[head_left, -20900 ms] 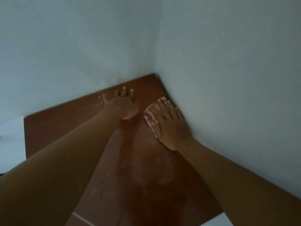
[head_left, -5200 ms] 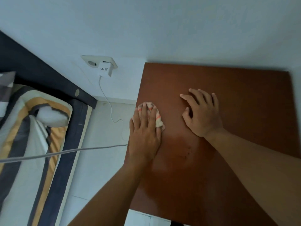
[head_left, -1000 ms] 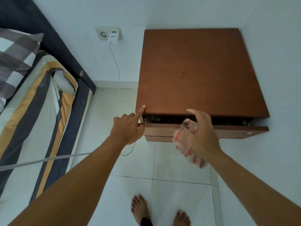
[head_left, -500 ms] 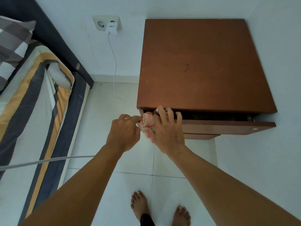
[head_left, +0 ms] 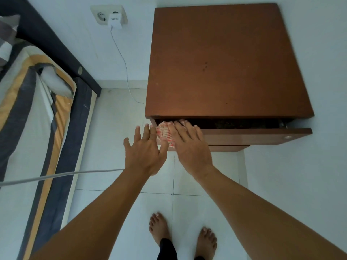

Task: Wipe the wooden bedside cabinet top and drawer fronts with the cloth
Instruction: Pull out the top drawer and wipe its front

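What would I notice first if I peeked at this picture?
Probably the big brown cabinet in the corner, its top drawer pulled out a little. Next, the right hand pressing a red-checked cloth on the drawer's left end, with the left hand spread open beside it.

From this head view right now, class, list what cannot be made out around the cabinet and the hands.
- Drawer contents: dark under the cabinet top.
- Lower drawer front: only a sliver shows below the upper one.
- Cloth: partly covered by the right hand.
- Left hand: contact with the cloth unclear.
- Bed: cut off by the left edge.
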`<state>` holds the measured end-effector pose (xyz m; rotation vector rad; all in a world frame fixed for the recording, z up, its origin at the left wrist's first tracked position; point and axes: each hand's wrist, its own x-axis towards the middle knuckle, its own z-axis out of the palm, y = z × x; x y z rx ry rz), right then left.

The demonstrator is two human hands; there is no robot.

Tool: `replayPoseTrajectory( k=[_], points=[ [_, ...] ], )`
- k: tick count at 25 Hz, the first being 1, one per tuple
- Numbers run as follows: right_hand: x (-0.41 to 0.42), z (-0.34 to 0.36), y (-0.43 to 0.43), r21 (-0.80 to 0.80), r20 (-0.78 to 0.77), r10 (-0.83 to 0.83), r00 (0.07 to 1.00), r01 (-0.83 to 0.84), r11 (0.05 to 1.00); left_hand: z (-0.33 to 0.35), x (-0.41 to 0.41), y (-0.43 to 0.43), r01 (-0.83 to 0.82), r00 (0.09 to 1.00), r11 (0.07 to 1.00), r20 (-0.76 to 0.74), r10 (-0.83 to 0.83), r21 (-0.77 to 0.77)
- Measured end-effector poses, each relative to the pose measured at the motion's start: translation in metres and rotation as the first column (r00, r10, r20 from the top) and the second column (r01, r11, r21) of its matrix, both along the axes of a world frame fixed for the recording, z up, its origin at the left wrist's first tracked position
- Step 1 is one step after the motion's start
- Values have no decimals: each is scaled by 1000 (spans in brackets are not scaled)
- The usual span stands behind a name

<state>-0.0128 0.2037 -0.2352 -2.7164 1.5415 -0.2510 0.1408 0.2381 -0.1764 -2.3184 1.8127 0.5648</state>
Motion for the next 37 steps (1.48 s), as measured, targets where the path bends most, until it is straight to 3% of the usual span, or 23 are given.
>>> replayPoseTrajectory(
  k=[7, 10, 12, 16, 23, 28, 37],
  points=[
    [-59, 17, -10, 77, -2, -165, 986, 165, 983, 4, -27, -6, -29, 999, 999, 32, 28, 17],
    [-43, 24, -27, 104, -36, -289, 957, 291, 951, -2, -57, -9, 69, 993, 997, -87, -73, -46],
    [-47, 20, -28, 114, -36, -253, 967, 256, 960, -7, -69, -8, 48, 988, 998, -143, -54, -41],
    [-92, 7, -12, 39, -33, -114, 993, 116, 993, -7, -73, -11, 31, 998, 999, -57, -31, 10],
    [-196, 7, -22, -15, -132, -238, 962, 238, 971, 0, -112, -24, -102, 995, 990, 32, 99, 98],
    [-282, 4, -32, -66, -131, -363, 923, 357, 932, -2, -110, -21, -66, 994, 990, 91, 55, 122],
    [-281, 4, -32, -64, -88, -420, 903, 416, 907, 0, -107, -24, -39, 995, 991, 100, 26, 128]
  ],
)
